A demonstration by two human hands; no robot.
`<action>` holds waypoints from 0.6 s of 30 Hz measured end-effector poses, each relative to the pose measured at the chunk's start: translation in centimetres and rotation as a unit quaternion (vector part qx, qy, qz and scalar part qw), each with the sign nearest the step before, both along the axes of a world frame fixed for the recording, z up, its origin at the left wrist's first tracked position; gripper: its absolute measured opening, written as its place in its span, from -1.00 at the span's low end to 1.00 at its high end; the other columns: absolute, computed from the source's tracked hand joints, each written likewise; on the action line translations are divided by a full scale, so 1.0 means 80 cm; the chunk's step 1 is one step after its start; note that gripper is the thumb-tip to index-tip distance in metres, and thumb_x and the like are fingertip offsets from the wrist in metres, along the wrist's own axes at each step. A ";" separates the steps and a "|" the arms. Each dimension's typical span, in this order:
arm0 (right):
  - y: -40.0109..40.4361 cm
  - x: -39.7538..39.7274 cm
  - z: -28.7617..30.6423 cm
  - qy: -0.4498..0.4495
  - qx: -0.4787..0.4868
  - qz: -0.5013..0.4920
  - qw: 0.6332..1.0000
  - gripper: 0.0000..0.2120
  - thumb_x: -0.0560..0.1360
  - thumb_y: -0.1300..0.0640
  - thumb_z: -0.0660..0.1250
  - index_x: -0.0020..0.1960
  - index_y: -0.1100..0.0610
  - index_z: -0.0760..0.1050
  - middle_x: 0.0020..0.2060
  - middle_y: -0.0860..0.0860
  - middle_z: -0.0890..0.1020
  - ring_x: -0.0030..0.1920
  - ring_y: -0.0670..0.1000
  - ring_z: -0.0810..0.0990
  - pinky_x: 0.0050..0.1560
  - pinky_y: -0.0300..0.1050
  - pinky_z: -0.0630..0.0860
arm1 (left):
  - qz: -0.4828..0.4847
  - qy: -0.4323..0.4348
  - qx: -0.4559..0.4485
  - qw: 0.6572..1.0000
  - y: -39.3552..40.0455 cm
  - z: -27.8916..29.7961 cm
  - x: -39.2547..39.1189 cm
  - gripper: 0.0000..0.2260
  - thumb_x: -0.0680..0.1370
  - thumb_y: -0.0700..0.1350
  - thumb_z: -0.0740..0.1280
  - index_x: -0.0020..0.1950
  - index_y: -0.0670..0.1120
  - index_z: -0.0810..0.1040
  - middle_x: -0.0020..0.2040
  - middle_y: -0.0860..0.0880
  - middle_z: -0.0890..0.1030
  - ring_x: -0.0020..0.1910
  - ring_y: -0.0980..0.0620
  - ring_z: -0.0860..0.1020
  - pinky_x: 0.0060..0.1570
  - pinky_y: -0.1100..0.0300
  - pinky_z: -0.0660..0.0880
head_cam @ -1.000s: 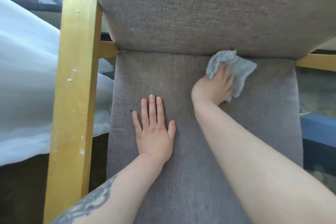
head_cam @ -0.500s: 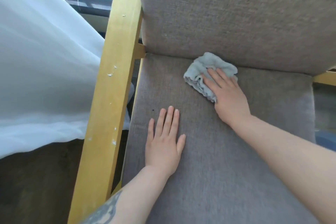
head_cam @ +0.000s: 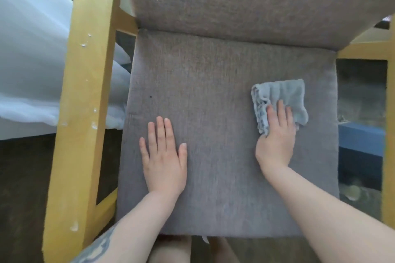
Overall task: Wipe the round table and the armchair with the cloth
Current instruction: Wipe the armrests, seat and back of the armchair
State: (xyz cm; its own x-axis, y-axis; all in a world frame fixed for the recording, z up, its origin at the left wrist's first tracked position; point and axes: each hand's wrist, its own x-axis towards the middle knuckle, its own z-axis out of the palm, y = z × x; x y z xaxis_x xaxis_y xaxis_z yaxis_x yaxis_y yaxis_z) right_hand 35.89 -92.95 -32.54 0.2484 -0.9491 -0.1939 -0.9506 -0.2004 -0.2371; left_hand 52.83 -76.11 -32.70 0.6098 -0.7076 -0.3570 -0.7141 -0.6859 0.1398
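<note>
1. The cloth (head_cam: 282, 98) lies bunched on the right part of the seat cushion (head_cam: 213, 92) of the armchair, near its right edge and well in front of the backrest (head_cam: 235, 0). We think it is folded thick so that it takes up dust and does not slide out.
2. Our right hand (head_cam: 276, 136) presses on the near corner of the cloth with straight fingers laid close together; it does not pinch it. We judge that a flat palm gives even pressure for wiping.
3. Our left hand (head_cam: 163, 156) rests flat on the cushion with the fingers a little spread, holding nothing. Probably it supports our weight and keeps the cushion in place.
4. The yellow wooden frame (head_cam: 85, 102) stands at both sides, and a white curtain (head_cam: 27, 60) hangs to the left.
5. The round table is not in view.
</note>
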 end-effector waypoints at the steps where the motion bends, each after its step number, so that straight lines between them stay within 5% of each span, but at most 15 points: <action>1: 0.025 0.015 0.002 -0.007 0.003 -0.047 0.999 -0.29 0.34 0.44 0.23 0.46 0.10 0.30 0.50 0.06 0.21 0.50 0.15 0.12 0.43 0.26 0.14 | 0.013 -0.004 0.001 1.000 0.000 0.000 -0.006 -0.42 0.62 0.08 -0.03 0.58 -0.14 -0.06 0.58 -0.11 -0.02 0.55 -0.08 -0.07 0.48 -0.13 -0.04; 3: 0.084 0.030 0.003 -0.050 0.033 0.152 0.987 -0.32 0.36 0.34 0.18 0.47 0.06 0.27 0.50 0.05 0.22 0.50 0.12 0.11 0.44 0.21 0.12 | 0.030 -0.010 0.003 0.999 -0.001 0.001 -0.018 -0.42 0.61 0.06 -0.03 0.57 -0.17 -0.01 0.57 -0.14 0.02 0.55 -0.11 -0.02 0.47 -0.15 -0.02; 5: 0.097 -0.010 -0.003 -0.055 0.028 0.417 0.907 -0.35 0.40 0.26 0.13 0.48 0.01 0.24 0.49 0.01 0.26 0.48 0.09 0.16 0.43 0.14 0.13 | -0.022 -0.009 0.007 1.000 0.003 0.002 -0.029 -0.41 0.58 0.06 -0.03 0.56 -0.18 0.03 0.57 -0.14 0.05 0.54 -0.11 0.01 0.46 -0.15 -0.02; 6: 0.080 -0.042 -0.006 -0.044 0.016 0.443 0.895 -0.35 0.40 0.28 0.14 0.48 0.00 0.23 0.48 0.00 0.26 0.48 0.08 0.18 0.42 0.14 0.15 | -0.064 -0.005 0.006 0.998 0.009 0.002 -0.035 -0.41 0.58 0.07 -0.03 0.56 -0.16 0.04 0.57 -0.14 0.06 0.54 -0.09 0.01 0.46 -0.14 -0.01; 8: 0.068 -0.099 -0.002 -0.033 0.011 0.214 0.976 -0.29 0.36 0.41 0.18 0.47 0.02 0.25 0.49 -0.02 0.24 0.50 0.07 0.15 0.43 0.20 0.13 | -0.107 -0.001 -0.001 0.994 0.022 0.002 -0.047 -0.43 0.60 0.06 -0.03 0.57 -0.13 0.03 0.57 -0.11 0.06 0.55 -0.07 0.00 0.47 -0.12 -0.02; 10: 0.107 -0.111 0.010 -0.012 -0.012 -0.078 0.997 -0.28 0.33 0.49 0.19 0.44 0.10 0.31 0.49 0.03 0.23 0.51 0.10 0.11 0.42 0.29 0.14 | -0.082 -0.003 0.000 0.997 0.028 0.001 -0.062 -0.44 0.60 0.06 -0.04 0.57 -0.12 0.04 0.57 -0.10 0.06 0.55 -0.06 -0.01 0.48 -0.11 -0.04; 12: 0.167 -0.094 0.024 -0.013 -0.015 -0.019 1.000 -0.24 0.29 0.46 0.23 0.45 0.08 0.30 0.49 0.04 0.24 0.51 0.11 0.10 0.44 0.25 0.12 | -0.045 -0.003 0.001 0.999 0.026 0.001 -0.083 -0.44 0.60 0.06 -0.03 0.57 -0.13 0.05 0.57 -0.10 0.07 0.55 -0.07 0.01 0.47 -0.11 -0.06; 15: 0.190 -0.136 0.031 -0.057 0.029 0.380 0.923 -0.36 0.34 0.23 0.20 0.42 -0.01 0.31 0.43 -0.01 0.37 0.45 0.05 0.24 0.40 0.10 0.17 | -0.072 0.004 -0.001 0.997 0.028 0.003 -0.109 -0.45 0.59 0.05 -0.02 0.56 -0.14 0.09 0.55 -0.12 0.13 0.53 -0.09 0.08 0.45 -0.13 -0.03; 16: 0.170 -0.167 0.030 -0.039 0.027 0.408 0.912 -0.38 0.36 0.23 0.19 0.41 -0.01 0.32 0.42 -0.02 0.38 0.45 0.03 0.25 0.40 0.08 0.17 | -0.098 0.007 -0.002 0.995 0.033 0.005 -0.113 -0.45 0.59 0.05 -0.02 0.56 -0.13 0.09 0.55 -0.12 0.13 0.53 -0.09 0.08 0.45 -0.13 -0.02; 18: 0.149 -0.221 0.028 -0.008 0.039 0.208 0.977 -0.27 0.31 0.42 0.21 0.44 0.01 0.32 0.47 -0.06 0.27 0.50 0.01 0.14 0.42 0.15 0.18 | -0.142 0.016 0.008 0.990 0.045 0.011 -0.114 -0.45 0.61 0.07 -0.04 0.56 -0.11 0.08 0.56 -0.10 0.11 0.54 -0.07 0.05 0.46 -0.10 -0.03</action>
State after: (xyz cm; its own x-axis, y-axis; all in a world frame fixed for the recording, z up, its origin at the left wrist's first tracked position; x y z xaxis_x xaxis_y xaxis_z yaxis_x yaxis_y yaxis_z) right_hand 18.24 -81.01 -30.30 0.6134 -0.7477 -0.2545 -0.7867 -0.5496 -0.2812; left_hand 43.72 -72.52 -31.83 0.3759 -0.8427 -0.3856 -0.8739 -0.4608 0.1551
